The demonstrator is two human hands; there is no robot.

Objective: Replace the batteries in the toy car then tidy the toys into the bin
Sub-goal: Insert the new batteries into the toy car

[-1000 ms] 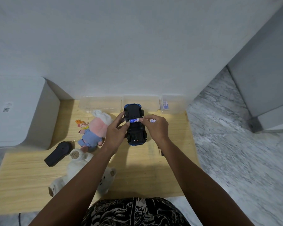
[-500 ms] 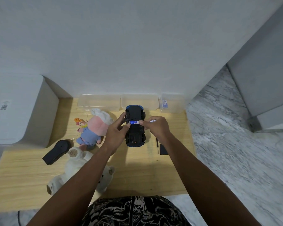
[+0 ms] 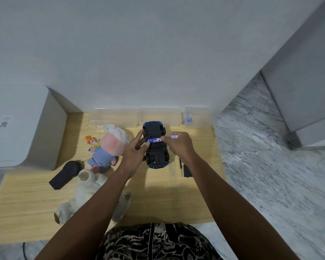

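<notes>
- Blue-bodied toy car: lies upside down on the wooden table, black underside up, nose towards the clear bins along the wall.
- Battery: blue and white, lying crosswise over the open bay in the car's underside; whether it is fully seated cannot be told.
- Left hand: grasps the car's left flank, with its thumb at the battery's left end.
- Right hand: fingertips pinch the battery's right end; further batteries show at the knuckles, apparently kept in the same hand.
- Step in hand, as judged: fitting fresh cells; tidying not yet begun.
- Next move, as judged: press the cell flat against its spring contact, polarity checked, then fit the rest and close the bay.
- Items awaiting the bin: pink plush, white plush bear, black remote.
- Small dark part and thin tool: on the table right of the car, possibly the bay cover and screwdriver.
</notes>
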